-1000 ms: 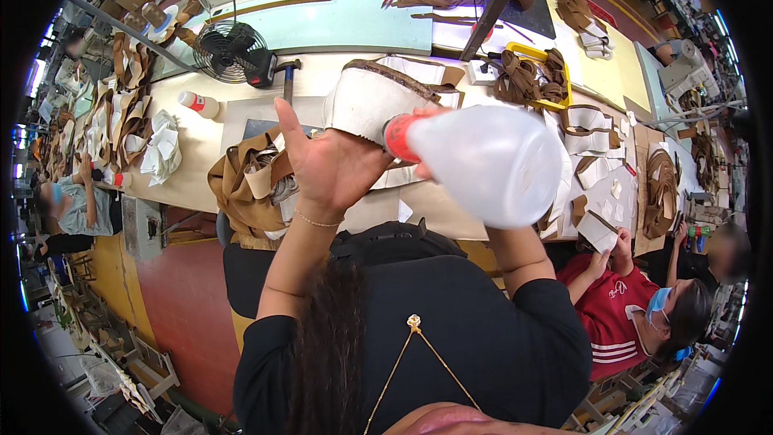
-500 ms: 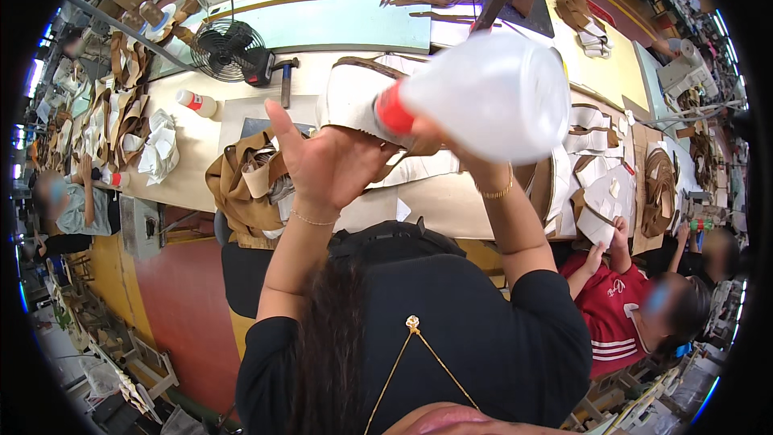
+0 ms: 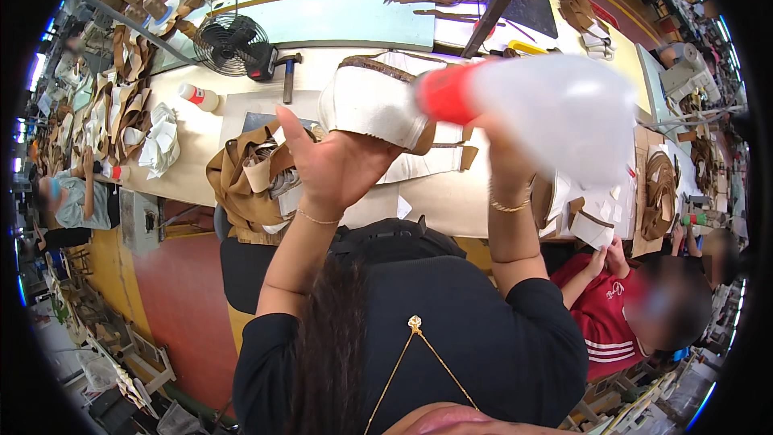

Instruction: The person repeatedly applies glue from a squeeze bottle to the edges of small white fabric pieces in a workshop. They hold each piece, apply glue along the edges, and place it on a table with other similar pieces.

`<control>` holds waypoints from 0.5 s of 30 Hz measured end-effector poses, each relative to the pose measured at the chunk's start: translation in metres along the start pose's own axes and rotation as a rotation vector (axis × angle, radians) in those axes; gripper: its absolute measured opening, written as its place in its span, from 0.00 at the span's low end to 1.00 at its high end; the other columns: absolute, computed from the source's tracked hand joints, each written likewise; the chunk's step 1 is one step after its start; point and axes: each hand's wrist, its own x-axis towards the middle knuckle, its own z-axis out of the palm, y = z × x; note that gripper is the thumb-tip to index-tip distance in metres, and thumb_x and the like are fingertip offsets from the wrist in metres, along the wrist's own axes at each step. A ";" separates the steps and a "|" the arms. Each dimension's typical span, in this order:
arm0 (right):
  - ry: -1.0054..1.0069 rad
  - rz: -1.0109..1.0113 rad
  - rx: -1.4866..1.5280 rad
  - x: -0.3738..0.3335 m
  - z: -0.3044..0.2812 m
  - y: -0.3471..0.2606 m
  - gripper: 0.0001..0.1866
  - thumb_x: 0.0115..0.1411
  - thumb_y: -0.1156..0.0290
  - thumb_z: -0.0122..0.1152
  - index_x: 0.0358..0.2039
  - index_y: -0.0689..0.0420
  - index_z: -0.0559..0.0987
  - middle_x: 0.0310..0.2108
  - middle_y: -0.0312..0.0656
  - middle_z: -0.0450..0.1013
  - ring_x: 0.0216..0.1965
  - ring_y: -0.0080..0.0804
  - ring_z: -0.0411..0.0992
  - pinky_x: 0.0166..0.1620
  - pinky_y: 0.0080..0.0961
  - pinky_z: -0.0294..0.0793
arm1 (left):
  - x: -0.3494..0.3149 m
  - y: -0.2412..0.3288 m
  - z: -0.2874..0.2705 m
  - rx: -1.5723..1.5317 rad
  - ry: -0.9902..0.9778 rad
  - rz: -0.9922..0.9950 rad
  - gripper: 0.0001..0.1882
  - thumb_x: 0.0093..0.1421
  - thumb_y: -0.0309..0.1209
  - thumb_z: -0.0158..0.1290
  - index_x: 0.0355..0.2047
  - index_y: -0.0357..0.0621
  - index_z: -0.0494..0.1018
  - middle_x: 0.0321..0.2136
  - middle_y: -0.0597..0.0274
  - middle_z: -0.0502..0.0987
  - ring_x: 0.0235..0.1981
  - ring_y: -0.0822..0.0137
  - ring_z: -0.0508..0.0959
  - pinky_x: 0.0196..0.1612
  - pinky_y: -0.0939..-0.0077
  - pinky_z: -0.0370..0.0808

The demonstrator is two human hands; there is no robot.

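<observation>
My left hand point(image 3: 342, 165) supports a curved white piece with brown edging point(image 3: 366, 101), which looks like a shoe upper turned lining side out. Its thumb sticks out to the left, while the fingers go under the piece and are partly hidden. In my right hand point(image 3: 507, 153) is a large translucent white squeeze bottle point(image 3: 564, 109) with a red neck, tipped on its side. The bottle's dark tip points left, close to the piece's right edge; whether they touch I cannot tell. Motion blurs the bottle. Another white and brown piece point(image 3: 431, 163) lies on the table behind my hands.
A black fan point(image 3: 231, 47) and a hammer point(image 3: 288, 79) stand at the back left, near a small bottle with a red label point(image 3: 197, 97). Brown pieces point(image 3: 241, 173) are heaped left of my hand. A co-worker in a red shirt point(image 3: 600, 310) sits at the right.
My right hand has moved right with the bottle, drawing its tip from the piece's lower middle to its right edge. More of the piece shows; my left hand has barely shifted.
</observation>
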 end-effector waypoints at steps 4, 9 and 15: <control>-0.338 0.002 -0.064 -0.012 0.007 0.019 0.21 0.48 0.70 0.65 0.43 0.59 0.71 0.42 0.40 0.71 0.42 0.27 0.69 0.49 0.28 0.68 | -0.006 -0.005 -0.003 0.059 0.011 0.027 0.64 0.37 0.81 0.22 0.61 0.38 0.45 0.61 0.51 0.51 0.61 0.57 0.52 0.62 0.60 0.47; 0.078 0.085 0.107 0.012 0.006 0.009 0.19 0.48 0.72 0.67 0.41 0.61 0.74 0.40 0.39 0.73 0.39 0.27 0.71 0.41 0.25 0.73 | -0.013 -0.005 -0.015 0.003 -0.132 -0.039 0.67 0.33 0.83 0.21 0.62 0.39 0.45 0.61 0.53 0.51 0.60 0.57 0.54 0.62 0.60 0.48; -0.184 -0.177 -0.537 -0.005 0.001 0.045 0.20 0.43 0.68 0.71 0.36 0.62 0.76 0.36 0.39 0.74 0.40 0.28 0.71 0.45 0.31 0.69 | -0.023 -0.010 -0.011 0.316 0.004 -0.043 0.65 0.35 0.82 0.26 0.62 0.42 0.44 0.61 0.54 0.52 0.61 0.57 0.53 0.62 0.57 0.48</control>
